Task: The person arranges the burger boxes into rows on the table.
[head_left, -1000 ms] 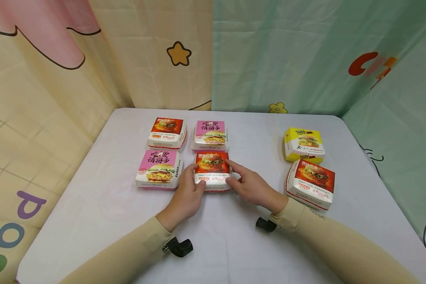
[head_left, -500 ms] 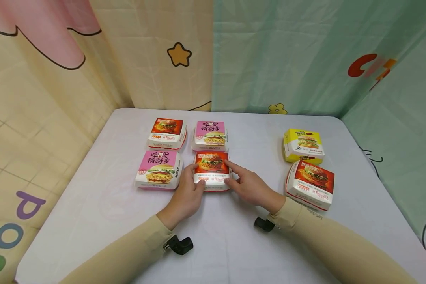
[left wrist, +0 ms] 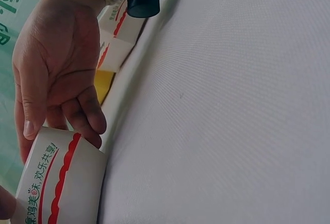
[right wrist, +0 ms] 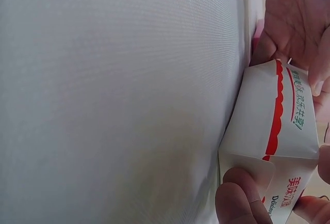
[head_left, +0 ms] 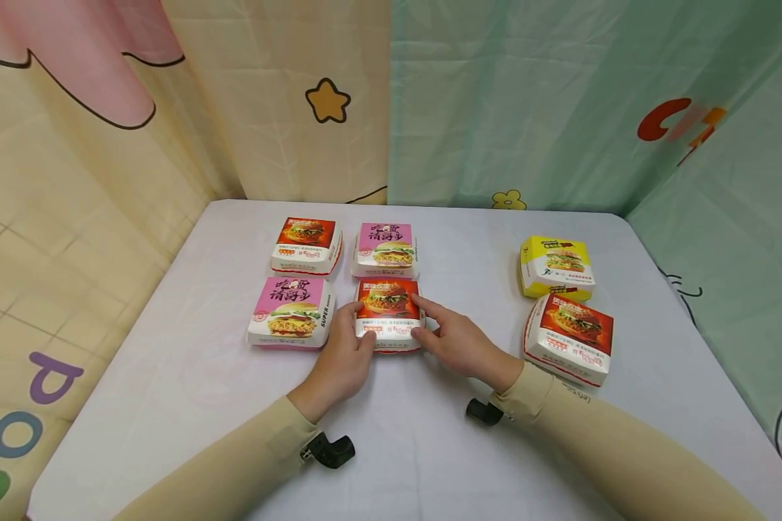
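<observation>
A red-and-white burger box (head_left: 391,315) rests on the table in the middle of the head view, with both hands on it. My left hand (head_left: 345,354) grips its left side, thumb at the near left corner. From the right, my right hand (head_left: 463,340) holds the opposite side, its thumb low and index finger farther up the edge. In the right wrist view the box's white front (right wrist: 258,110) shows between the two hands. Touching or nearly touching it are a pink burger box (head_left: 386,250) behind and another pink burger box (head_left: 291,311) to the left.
A red burger box (head_left: 305,246) stands at the back left. Off to the right, a yellow burger box (head_left: 557,266) sits behind a slightly turned red burger box (head_left: 569,339), close together. The white-covered table (head_left: 404,449) is bordered by patterned curtains (head_left: 508,108).
Almost nothing differs. Both hands keep their hold on the middle red burger box, and the right hand has shifted very slightly left; the other boxes stay put.
</observation>
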`<state>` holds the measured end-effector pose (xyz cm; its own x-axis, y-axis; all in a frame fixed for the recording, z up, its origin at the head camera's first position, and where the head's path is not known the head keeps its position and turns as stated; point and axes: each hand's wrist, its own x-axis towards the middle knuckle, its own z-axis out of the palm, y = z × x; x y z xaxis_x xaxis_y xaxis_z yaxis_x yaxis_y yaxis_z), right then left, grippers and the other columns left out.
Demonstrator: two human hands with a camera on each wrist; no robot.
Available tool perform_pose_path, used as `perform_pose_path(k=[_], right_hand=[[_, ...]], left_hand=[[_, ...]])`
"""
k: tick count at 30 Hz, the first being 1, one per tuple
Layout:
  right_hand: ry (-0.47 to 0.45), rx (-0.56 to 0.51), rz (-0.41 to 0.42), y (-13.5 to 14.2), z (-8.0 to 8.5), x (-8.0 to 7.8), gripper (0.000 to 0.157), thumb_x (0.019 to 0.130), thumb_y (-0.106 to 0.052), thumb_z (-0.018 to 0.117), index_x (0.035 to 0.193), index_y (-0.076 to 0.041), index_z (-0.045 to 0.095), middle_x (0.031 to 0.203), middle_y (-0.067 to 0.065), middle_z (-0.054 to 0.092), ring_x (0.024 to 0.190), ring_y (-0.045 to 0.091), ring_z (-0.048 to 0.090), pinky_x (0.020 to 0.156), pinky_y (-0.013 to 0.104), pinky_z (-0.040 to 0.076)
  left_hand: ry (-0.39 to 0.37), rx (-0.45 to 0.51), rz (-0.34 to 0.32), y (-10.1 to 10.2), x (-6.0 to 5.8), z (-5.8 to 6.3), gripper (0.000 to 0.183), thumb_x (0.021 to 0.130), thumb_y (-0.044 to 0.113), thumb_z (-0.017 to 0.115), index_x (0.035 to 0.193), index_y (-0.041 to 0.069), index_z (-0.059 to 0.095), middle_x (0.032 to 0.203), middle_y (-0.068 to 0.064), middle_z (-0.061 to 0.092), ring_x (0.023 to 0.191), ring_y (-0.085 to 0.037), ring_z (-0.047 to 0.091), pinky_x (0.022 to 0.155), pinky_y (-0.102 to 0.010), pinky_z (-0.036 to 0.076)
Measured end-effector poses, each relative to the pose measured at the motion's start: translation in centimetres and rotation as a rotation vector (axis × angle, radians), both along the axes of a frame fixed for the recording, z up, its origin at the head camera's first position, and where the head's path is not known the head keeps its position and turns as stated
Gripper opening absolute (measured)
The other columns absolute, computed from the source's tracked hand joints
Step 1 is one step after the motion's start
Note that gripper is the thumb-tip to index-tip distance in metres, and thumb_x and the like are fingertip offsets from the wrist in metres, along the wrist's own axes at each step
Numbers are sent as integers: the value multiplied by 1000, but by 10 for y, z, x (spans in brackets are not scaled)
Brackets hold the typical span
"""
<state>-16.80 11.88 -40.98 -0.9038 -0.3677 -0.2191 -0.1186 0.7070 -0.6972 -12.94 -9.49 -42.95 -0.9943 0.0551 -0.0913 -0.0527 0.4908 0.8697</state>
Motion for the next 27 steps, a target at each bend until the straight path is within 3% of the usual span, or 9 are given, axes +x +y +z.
perform_pose_path(k=[27], right_hand=[[1,3,1,-1,0,0,68,104,-29,67,165,-26,38,60,-3,40,57,14,43,55,27,38]], left_hand=[[-24,-18,-3,0,-1,3,59,108,17,50,158,1,23,167,-24,23,156,-36,26,131,-57,20]])
